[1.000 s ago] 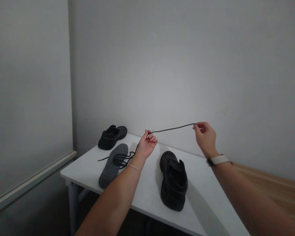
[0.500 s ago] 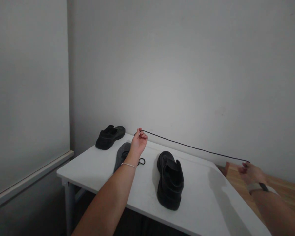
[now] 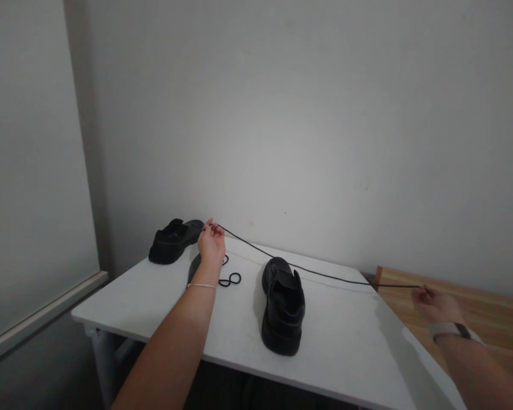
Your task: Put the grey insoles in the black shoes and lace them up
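Observation:
Stretched above the white table (image 3: pixel 337 336) is a long black shoelace (image 3: pixel 325 275), sagging a little between my hands. My left hand (image 3: pixel 211 242) pinches it near the back left of the table. Off the table's right side, my right hand (image 3: pixel 436 306) grips the other end. One black shoe (image 3: pixel 283 313) without a lace stands under the shoelace, its toe toward the wall. The second black shoe (image 3: pixel 171 242) sits at the far left corner. Partly hidden behind my left wrist lie a grey insole-like piece (image 3: pixel 194 265) and a looped black lace (image 3: pixel 231 279).
A pale wall (image 3: pixel 282 142) rises right behind the table. To the right is a wooden surface (image 3: pixel 474 319). On the left stands a light panel (image 3: pixel 29 159) with a ledge (image 3: pixel 47 310) along its bottom.
The view has shifted, so the table and shoes appear further left. My right hand holds its end of the shoelace further out from my left, and the lace now hangs lower, passing the near shoe's toe.

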{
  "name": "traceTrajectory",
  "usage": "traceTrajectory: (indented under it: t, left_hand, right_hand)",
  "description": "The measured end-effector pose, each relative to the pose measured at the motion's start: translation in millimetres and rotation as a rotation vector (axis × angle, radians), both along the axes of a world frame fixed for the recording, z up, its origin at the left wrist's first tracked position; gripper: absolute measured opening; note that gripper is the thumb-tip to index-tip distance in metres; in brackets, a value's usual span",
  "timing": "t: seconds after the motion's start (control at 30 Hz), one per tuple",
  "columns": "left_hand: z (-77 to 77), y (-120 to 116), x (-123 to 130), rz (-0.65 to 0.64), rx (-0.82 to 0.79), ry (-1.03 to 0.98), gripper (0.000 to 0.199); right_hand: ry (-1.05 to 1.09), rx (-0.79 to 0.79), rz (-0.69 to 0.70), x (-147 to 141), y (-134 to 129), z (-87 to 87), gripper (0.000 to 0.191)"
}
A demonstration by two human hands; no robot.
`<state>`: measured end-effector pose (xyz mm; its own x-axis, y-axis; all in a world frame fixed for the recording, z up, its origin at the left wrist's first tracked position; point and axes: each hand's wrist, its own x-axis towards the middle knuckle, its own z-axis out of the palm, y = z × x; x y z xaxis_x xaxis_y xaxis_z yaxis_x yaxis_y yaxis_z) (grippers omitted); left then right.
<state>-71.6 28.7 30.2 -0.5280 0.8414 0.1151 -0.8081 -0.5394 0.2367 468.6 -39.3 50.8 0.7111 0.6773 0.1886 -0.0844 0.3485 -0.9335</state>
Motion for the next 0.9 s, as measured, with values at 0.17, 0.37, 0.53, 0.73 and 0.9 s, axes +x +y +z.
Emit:
traceTrajectory:
  t: [0.17, 0.37, 0.53, 0.73, 0.9]
  left_hand:
    - [4.0, -3.2, 20.4, 0.018, 0.035, 0.173, 0.009]
    - [-3.0, -7.7, 49.3, -0.154, 0.091, 0.590, 0.020]
    - [-17.4, -5.4, 63.5, -0.076, -0.032, 0.936, 0.019]
    - [-26.4, -12.2, 76.9, -0.264, -0.034, 1.048, 0.030]
    - [-29.7, -20.4, 84.1, -0.428, -0.062, 1.005, 0.042]
  right_hand:
    - [0.182, 0.070, 0.123, -45.4, 22.7, 5.5, 0.023]
    - [0.120, 0.267, 0.417, -132.0, 49.2, -0.5, 0.026]
    - [-0.070, 0.185, 0.521, -180.8, 54.3, -33.2, 0.037]
    - [-0.163, 0.091, 0.676, -200.2, 49.0, -56.6, 0.036]
    - [-0.238, -0.020, 0.909, -207.1, 34.7, -63.2, 0.034]
